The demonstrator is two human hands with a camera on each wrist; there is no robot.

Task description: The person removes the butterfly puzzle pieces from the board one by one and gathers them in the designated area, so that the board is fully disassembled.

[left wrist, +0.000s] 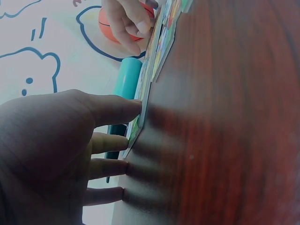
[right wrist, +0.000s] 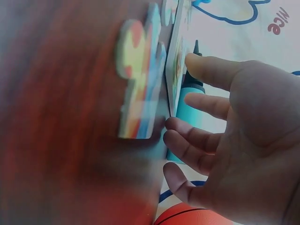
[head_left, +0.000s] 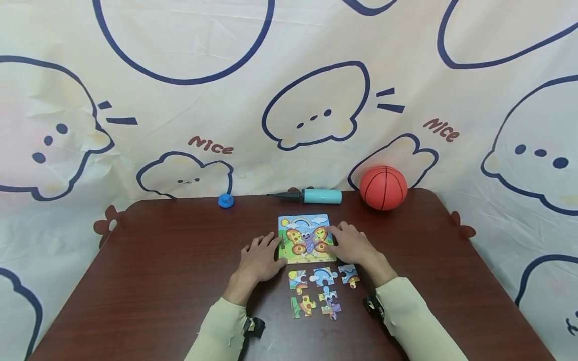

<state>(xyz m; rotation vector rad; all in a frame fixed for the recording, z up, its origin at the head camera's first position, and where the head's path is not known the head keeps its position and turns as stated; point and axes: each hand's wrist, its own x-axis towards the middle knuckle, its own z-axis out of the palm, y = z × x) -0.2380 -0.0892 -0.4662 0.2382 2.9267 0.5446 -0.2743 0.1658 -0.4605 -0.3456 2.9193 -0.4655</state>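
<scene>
A butterfly puzzle board (head_left: 307, 238) lies flat on the brown table. At its left edge rests my left hand (head_left: 259, 260), thumb and index finger touching the board and the other fingers spread on the table in the left wrist view. My right hand (head_left: 354, 244) is at the right edge, its thumb and index fingertip on the board, fingers loosely bent. Neither hand grips anything. Several loose jigsaw pieces lie below the board, among them a rainbow piece (head_left: 323, 276), a green and yellow piece (head_left: 302, 306) and a striped piece (right wrist: 140, 93) near my right hand.
Along the table's back edge are a small blue round object (head_left: 226, 200), a turquoise hand pump (head_left: 322, 196) with a black nozzle, and a red toy basketball (head_left: 384, 188). Behind the table hangs a cartoon-printed cloth (head_left: 244, 115).
</scene>
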